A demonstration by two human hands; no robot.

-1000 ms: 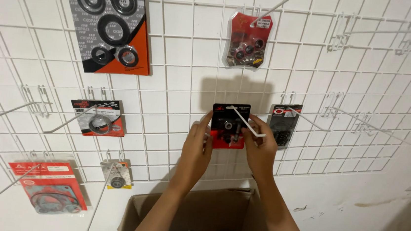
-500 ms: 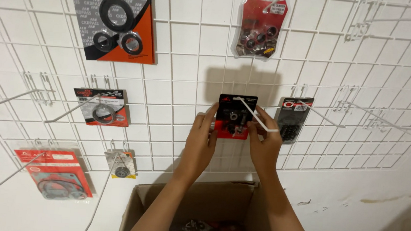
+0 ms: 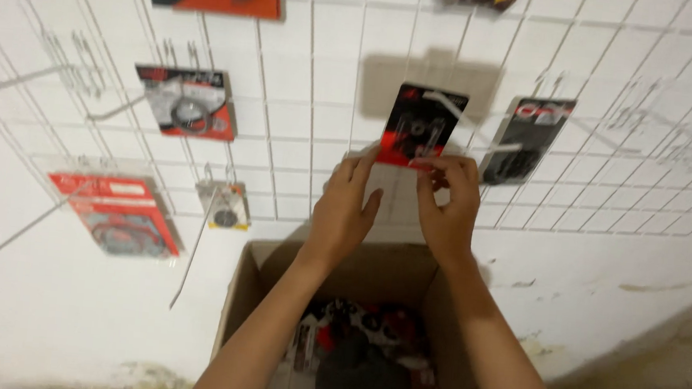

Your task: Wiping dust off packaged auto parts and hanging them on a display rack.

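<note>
Big white wire grid panel (image 3: 316, 158) covers the wall, with an open cardboard box (image 3: 247, 294) of packets sitting below it. Both hands are up at a red-and-black blister pack (image 3: 420, 124) that's against the grid near a white hook (image 3: 454, 105). Left hand (image 3: 343, 211) pinches its bottom left corner, right hand (image 3: 448, 203) pinches the bottom right edge, fingers curled shut on it.
</note>
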